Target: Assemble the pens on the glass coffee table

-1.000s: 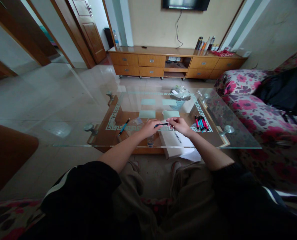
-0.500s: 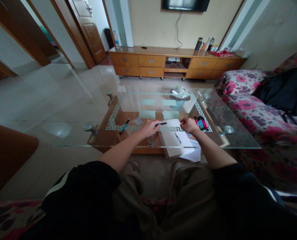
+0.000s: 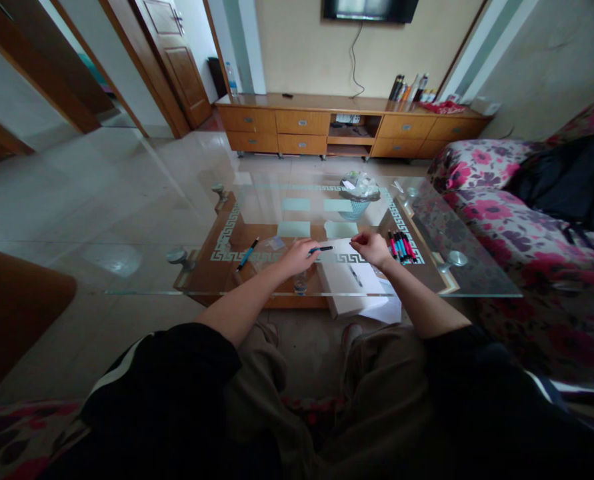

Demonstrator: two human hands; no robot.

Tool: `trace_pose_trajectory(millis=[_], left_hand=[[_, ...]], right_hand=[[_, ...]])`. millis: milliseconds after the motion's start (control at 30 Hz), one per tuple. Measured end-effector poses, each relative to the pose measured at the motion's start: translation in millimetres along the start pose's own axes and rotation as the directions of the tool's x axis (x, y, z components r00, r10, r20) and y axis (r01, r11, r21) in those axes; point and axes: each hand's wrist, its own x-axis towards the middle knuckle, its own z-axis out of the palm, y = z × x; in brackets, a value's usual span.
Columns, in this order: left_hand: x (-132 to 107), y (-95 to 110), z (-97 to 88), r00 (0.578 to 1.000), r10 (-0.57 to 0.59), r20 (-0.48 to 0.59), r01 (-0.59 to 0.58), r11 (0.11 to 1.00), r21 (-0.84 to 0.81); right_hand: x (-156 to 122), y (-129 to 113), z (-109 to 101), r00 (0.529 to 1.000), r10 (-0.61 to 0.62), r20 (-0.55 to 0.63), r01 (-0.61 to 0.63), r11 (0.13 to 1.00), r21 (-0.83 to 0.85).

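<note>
My left hand point(image 3: 297, 255) is closed around a dark pen point(image 3: 325, 249), whose tip points right over the glass table point(image 3: 257, 200). Facing it from the right, my right hand point(image 3: 371, 249) has thumb and fingers pinched together; anything between them is too small to make out. A short gap lies between the pen's tip and the right fingertips. Close to the right hand is a cluster of several pens point(image 3: 403, 247) in pink, blue and black. Another pen, blue and black point(image 3: 247, 255), lies at an angle left of my left hand.
Below the hands are a white box point(image 3: 337, 293), papers point(image 3: 387, 305) and a slim pen-like item point(image 3: 356, 276). A clear round object point(image 3: 300, 285) sits near the front edge. Beyond are a filled waste basket point(image 3: 355, 209) and a wooden cabinet point(image 3: 301, 123); a floral sofa point(image 3: 491, 200) stands right.
My right hand has moved a little left, toward the pen's tip, still pinched. My left hand and its pen have stayed nearly in place.
</note>
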Motion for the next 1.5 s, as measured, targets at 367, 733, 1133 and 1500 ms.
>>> trace_pose_trajectory(millis=[367,733,1133,1500], left_hand=[[-1.1,-3.6,-0.3,1.000,-0.029,0.007,0.029,0.999,0.019],[-1.5,-0.8,0.0,1.000,-0.008,0.008,0.007,1.000,0.017],[-2.1,-0.4,-0.2,1.000,-0.004,0.003,0.004,1.000,0.021],[-1.4,-1.0,0.6,1.000,0.025,0.015,-0.025,1.000,0.001]], right_hand=[[-9.2,-27.9,10.1,0.980,-0.049,0.191,-0.050,0.874,0.482],[-8.3,-24.3,18.5,0.971,-0.104,0.215,-0.011,0.880,0.475],[-11.6,-30.3,16.8,0.958,-0.133,0.253,0.003,0.890,0.455],[-11.2,-24.0,20.9,0.942,-0.158,0.295,0.036,0.924,0.380]])
